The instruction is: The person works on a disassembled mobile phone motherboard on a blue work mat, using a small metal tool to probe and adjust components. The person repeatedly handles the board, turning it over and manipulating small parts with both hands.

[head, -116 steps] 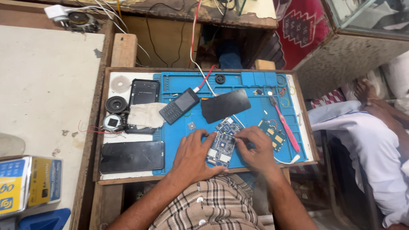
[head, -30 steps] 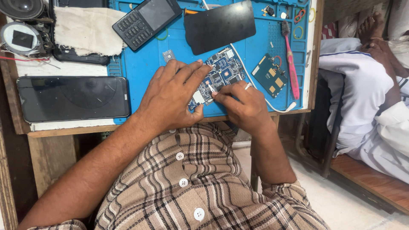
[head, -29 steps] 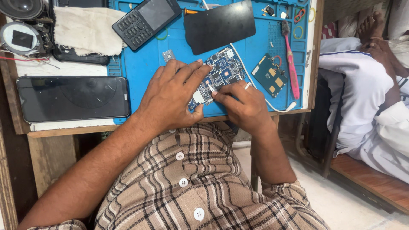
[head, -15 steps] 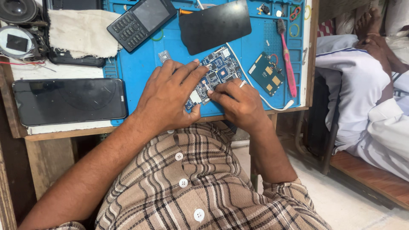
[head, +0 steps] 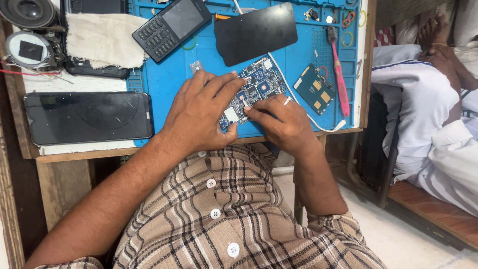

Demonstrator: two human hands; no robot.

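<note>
Blue silicone work mat (head: pixel 169 79) fills the upper middle of the frame, and on it, just above centre, lies a bare blue circuit board (head: pixel 256 87). The left hand (head: pixel 201 114) lies flat over the board's lower end, fingers spread and pressing it down; the right hand (head: pixel 279 119) pinches narrowly at the board's lower edge, though whether it holds a small part I cannot tell. Compared with half a second ago, both hands sit in nearly the same grip and only the view has drifted, so the work on the board continues unchanged. A keypad phone (head: pixel 172 27) and a dark glass panel (head: pixel 255 32) lie above; a smaller green board (head: pixel 314 89) and pink brush (head: pixel 337 74) sit to the right.
</note>
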